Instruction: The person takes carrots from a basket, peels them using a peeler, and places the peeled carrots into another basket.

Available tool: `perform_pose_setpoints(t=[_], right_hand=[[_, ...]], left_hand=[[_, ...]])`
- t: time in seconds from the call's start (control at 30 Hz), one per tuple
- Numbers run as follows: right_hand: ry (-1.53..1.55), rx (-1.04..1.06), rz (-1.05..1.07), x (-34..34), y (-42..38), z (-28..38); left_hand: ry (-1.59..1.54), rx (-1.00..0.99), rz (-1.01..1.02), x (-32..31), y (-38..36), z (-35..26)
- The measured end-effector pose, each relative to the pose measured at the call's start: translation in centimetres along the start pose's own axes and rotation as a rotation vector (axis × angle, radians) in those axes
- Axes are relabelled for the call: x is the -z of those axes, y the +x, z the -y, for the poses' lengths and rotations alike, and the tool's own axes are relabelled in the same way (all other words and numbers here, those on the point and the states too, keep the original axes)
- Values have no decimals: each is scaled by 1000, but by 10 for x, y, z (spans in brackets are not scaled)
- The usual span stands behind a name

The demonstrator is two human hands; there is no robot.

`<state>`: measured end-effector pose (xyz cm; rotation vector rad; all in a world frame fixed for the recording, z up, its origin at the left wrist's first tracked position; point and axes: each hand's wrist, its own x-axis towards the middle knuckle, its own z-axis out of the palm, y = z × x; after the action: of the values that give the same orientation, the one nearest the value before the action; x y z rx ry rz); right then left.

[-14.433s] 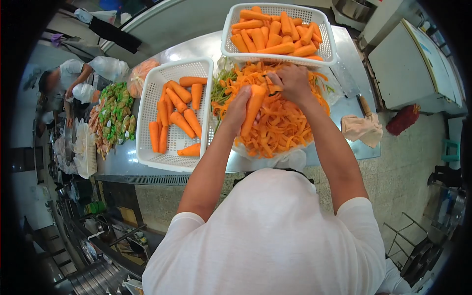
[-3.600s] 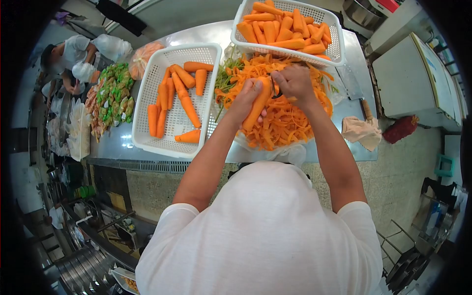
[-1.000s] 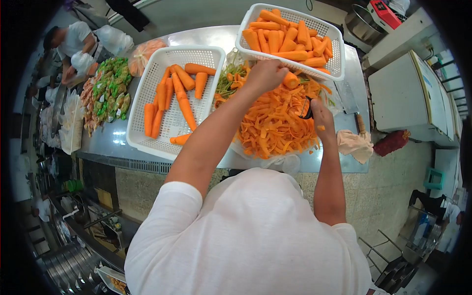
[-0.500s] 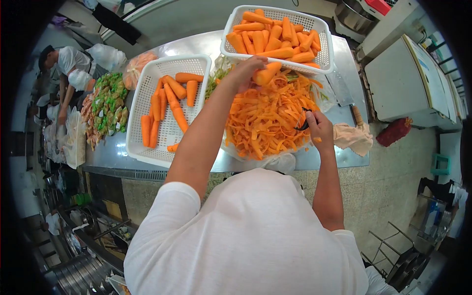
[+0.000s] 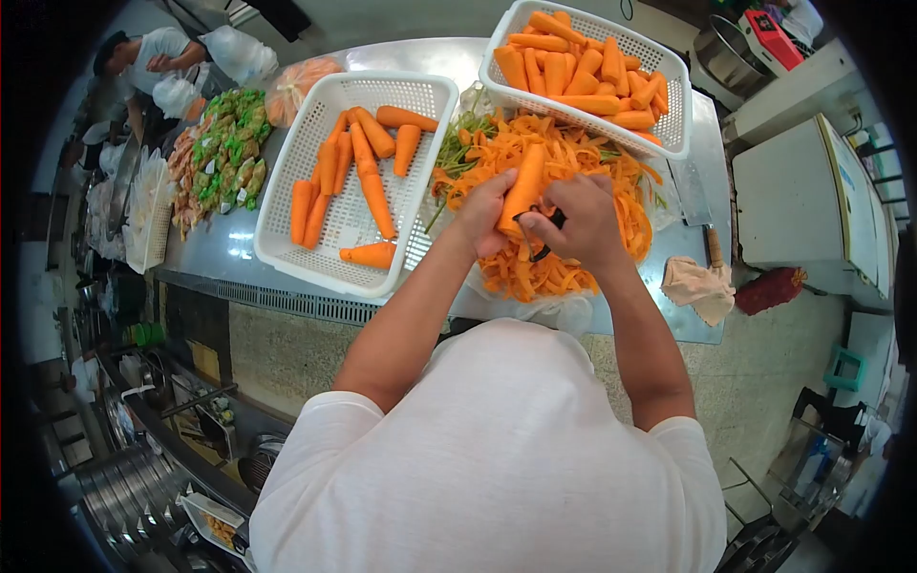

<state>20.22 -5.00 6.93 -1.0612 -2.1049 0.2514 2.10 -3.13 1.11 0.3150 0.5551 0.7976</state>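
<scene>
Left hand (image 5: 487, 212) wrapped round carrot (image 5: 523, 186); right hand (image 5: 585, 216) closed on black peeler (image 5: 542, 253) by its near end. Best: light, even strokes.

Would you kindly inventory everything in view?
Table: one, silver, centre
Peelings: many, orange, on table
Held carrot: one, orange, above peelings
Peeler: one, black, beside held carrot
Left basket: one, white, left of peelings
Far basket: one, white, beyond peelings
Carrots: many, orange, in both baskets
Knife: one, silver, right of peelings
Cloth: one, beige, by knife handle
Bundles: many, green, table's left
Sack: one, red, right floor
Stool: one, green, far right
Metalware: many, silver, lower left
Co-worker: at least one, white-shirted, upper left
Left hand: one, holding carrot
Right hand: one, holding peeler
</scene>
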Motion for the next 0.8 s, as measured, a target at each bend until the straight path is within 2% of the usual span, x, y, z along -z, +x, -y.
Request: perform_pose_setpoints(t=[0.07,0.1,0.13,0.2,0.23,0.3,0.37,0.43,0.5,0.57,0.6,0.67,0.8], right_hand=[[-59,87,0,-10,9,-19],[-119,168,-2,-15,15,-33],[-122,165,-3,-17,22,-51],[-244,19,27,-13,38,-88],[-248,18,26,-8,41,-97],[-352,-151,-108,4,47,-107],[-381,-150,-124,9,44,-102],[-63,-208,-19,9,38,-65],[-148,150,3,-4,22,-31],[-139,183,14,-15,14,-15],[-126,214,30,-17,10,-13],[-105,230,25,-19,11,-20],[-93,252,79,-12,17,-19]], left_hand=[[79,-35,-96,-12,-6,-1],[80,-31,-94,-14,-10,-2],[139,-13,-69,-14,-14,-4],[201,1,-37,-14,-16,-6],[199,-2,-59,-13,-16,-5],[201,-7,-78,-13,-16,-6],[164,-35,-77,-14,-18,-8],[80,-4,-21,0,-9,-10],[7,32,39,-1,-6,-11],[-44,6,-106,-17,-7,-12],[-39,13,-107,-13,-5,-12],[-84,107,4,2,0,-11],[-45,98,63,9,3,-10]])
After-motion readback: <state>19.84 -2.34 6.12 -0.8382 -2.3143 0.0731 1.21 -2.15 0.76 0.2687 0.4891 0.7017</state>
